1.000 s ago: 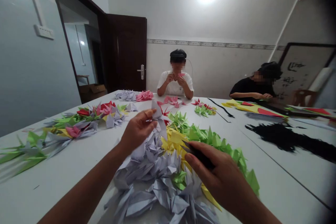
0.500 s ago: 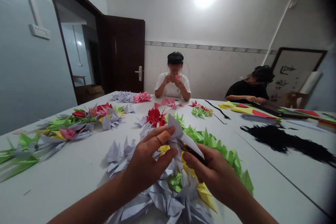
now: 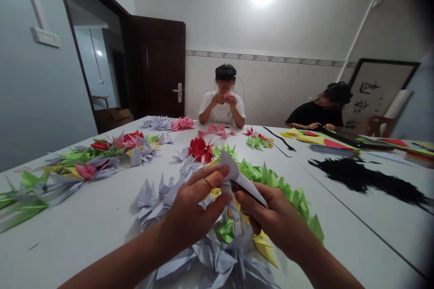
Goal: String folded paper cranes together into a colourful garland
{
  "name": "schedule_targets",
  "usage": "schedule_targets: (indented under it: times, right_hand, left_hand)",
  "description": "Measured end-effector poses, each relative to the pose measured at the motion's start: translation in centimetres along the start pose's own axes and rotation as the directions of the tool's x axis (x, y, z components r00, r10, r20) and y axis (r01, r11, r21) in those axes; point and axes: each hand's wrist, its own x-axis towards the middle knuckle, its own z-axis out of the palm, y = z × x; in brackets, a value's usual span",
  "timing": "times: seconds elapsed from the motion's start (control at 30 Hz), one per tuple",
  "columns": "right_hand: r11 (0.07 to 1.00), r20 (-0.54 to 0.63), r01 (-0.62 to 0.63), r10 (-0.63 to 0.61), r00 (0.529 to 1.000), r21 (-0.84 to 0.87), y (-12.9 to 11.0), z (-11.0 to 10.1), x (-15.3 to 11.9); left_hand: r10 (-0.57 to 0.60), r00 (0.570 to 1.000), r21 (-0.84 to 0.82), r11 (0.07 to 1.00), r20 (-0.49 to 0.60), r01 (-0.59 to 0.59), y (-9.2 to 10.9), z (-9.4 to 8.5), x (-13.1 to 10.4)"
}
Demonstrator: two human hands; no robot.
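Observation:
A folded white paper crane (image 3: 228, 166) is held up over the pile, between my two hands. My left hand (image 3: 195, 201) pinches its left side between thumb and fingers. My right hand (image 3: 274, 214) grips a slim dark tool (image 3: 248, 194) against the crane's right wing; the tool's tip reaches into the folds, and its exact kind is hidden. Below lie several white paper cranes (image 3: 217, 257), with a green crane (image 3: 225, 231) and a yellow crane (image 3: 265, 249) among them. Green cranes (image 3: 288, 192) line the right side of the pile.
Red cranes (image 3: 200, 148) sit beyond my hands. Mixed coloured cranes (image 3: 111, 149) cover the table's left. A bundle of black cords (image 3: 362, 176) and coloured paper sheets (image 3: 318, 140) lie right. Across the table, one person (image 3: 222, 101) handles pink paper; another person (image 3: 317, 110) leans over a dark board.
My hands and the crane shift slightly right in view, with the grip unchanged. The camera view moves a little. The person opposite brings both hands together on the pink paper.

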Motion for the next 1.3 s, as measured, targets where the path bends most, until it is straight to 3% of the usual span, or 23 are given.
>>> schedule_targets:
  times: [0.27, 0.4, 0.47, 0.6, 0.73, 0.8, 0.97, 1.1, 1.3]
  right_hand:
    - [1.0, -0.001, 0.0, -0.001, 1.0, -0.016, 0.2, -0.1, 0.1]
    - [0.999, -0.012, 0.03, -0.03, 0.999, -0.04, 0.0, -0.2, -0.3]
    - [0.995, -0.035, 0.069, -0.072, 0.997, -0.071, -0.2, -0.5, -0.5]
    - [0.992, -0.143, 0.099, -0.11, 0.984, -0.082, -0.3, -1.4, -0.9]
    - [0.99, -0.147, 0.103, -0.116, 0.982, -0.094, 0.0, -1.7, -0.5]
    - [0.985, -0.098, 0.11, -0.123, 0.987, -0.134, 0.3, -1.3, -0.2]
    - [0.966, 0.026, 0.125, -0.122, 0.992, -0.227, 0.6, -0.4, 0.0]
    - [0.958, 0.042, 0.133, -0.127, 0.991, -0.255, 0.8, -0.4, 0.0]
    - [0.952, 0.032, 0.152, -0.149, 0.988, -0.265, 0.7, -0.5, 0.0]
  left_hand:
    - [-0.043, 0.999, -0.084, 0.996, 0.003, 0.043, 0.0, 0.0, -0.2]
    - [-0.166, 0.986, -0.267, 0.951, -0.014, 0.157, -0.1, 0.1, -0.1]
    - [-0.309, 0.951, -0.445, 0.853, -0.009, 0.273, -0.2, 0.2, 0.3]
    - [-0.564, 0.814, -0.726, 0.503, 0.135, 0.469, -0.2, 0.2, 1.5]
    - [-0.683, 0.686, -0.84, 0.198, 0.251, 0.505, 0.1, 0.1, 2.3]
    - [-0.685, 0.656, -0.851, 0.1, 0.317, 0.515, 0.2, 0.2, 2.3]
    - [-0.633, 0.668, -0.847, 0.035, 0.392, 0.53, 0.8, 0.4, 1.8]
    - [-0.597, 0.687, -0.843, 0.032, 0.415, 0.537, 0.9, 0.7, 1.5]
    - [-0.608, 0.667, -0.836, 0.01, 0.43, 0.548, 1.0, 0.8, 1.4]
